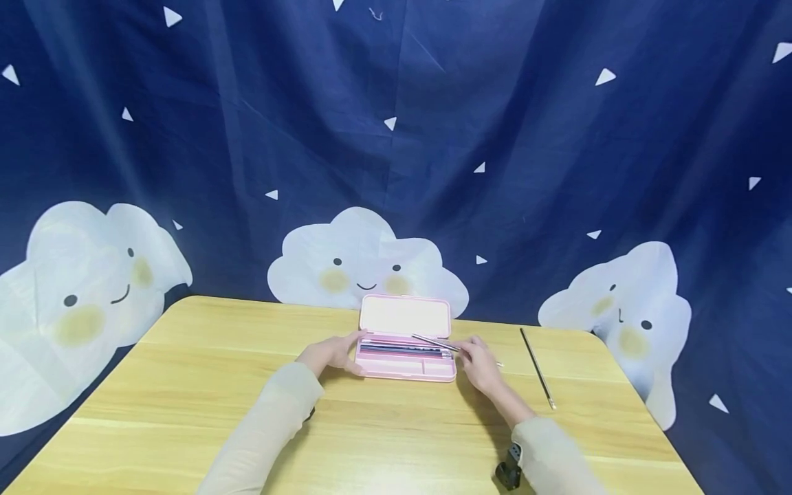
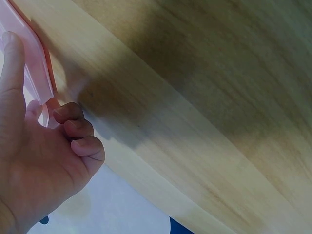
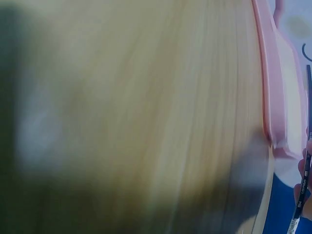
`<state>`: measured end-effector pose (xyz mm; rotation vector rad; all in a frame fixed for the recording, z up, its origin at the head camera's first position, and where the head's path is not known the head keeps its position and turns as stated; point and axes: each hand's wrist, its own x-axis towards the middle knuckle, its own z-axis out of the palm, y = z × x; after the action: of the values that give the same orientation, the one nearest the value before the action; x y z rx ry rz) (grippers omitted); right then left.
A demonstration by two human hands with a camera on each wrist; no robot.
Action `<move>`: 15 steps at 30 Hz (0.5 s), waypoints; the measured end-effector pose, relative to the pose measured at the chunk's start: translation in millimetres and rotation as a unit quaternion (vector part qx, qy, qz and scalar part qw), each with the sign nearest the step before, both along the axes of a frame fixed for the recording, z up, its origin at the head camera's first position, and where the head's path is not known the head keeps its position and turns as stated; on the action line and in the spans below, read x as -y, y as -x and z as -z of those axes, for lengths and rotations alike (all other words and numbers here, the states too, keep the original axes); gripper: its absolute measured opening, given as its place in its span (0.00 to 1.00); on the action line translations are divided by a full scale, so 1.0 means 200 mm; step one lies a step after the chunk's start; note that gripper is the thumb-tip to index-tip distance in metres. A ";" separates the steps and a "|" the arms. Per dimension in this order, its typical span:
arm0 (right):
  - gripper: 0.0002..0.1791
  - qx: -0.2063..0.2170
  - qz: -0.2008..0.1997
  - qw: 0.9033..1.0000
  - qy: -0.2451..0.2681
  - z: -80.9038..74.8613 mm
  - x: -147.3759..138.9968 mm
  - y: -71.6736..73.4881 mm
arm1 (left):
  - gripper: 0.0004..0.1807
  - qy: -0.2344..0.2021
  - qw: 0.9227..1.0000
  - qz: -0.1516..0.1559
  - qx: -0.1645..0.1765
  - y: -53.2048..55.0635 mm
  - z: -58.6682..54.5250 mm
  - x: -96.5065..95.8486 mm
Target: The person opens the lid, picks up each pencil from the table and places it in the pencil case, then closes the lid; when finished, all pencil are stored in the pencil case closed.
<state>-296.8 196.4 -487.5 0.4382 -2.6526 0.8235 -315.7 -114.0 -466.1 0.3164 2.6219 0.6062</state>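
Observation:
A pink pencil case [image 1: 376,375] lies with its lid [image 1: 405,316] raised, and several dark pencils [image 1: 402,349] rest lengthwise inside. My left hand [image 1: 334,352] holds the case's left end, thumb [image 2: 13,58] along its front wall and the index finger round the hinge corner. The other fingers of that hand curl beside it. Over the case's right end, my right hand [image 1: 479,364] pinches a dark pencil [image 1: 433,341] whose tip points left above the tray. In the right wrist view this pencil [image 3: 305,168] shows printed lettering, and only fingertips of the hand appear at the edge.
Another dark pencil [image 1: 537,368] lies on the wooden table [image 1: 383,433] to the right of my right hand. Behind the table's far edge hangs a blue curtain [image 1: 396,165] with smiling clouds. A black wrist device [image 1: 510,467] sits at the right sleeve.

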 end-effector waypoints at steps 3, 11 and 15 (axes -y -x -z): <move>0.16 -0.002 -0.017 1.000 0.004 0.00 0.05 0.01 | 0.54 -0.005 1.000 0.001 0.000 0.00 0.00 0.00; 0.14 -0.049 -0.054 0.996 -0.045 0.02 0.18 0.06 | 0.54 -0.005 1.000 -0.006 -0.002 0.00 0.00 0.01; 0.14 -0.049 -0.055 0.995 -0.061 0.03 0.22 0.07 | 0.54 -0.011 1.000 -0.001 -0.005 -0.01 0.00 0.01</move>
<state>-311.4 151.5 -492.7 0.6433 -2.6147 0.6552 -314.5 -116.4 -466.2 0.3234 2.6271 0.6358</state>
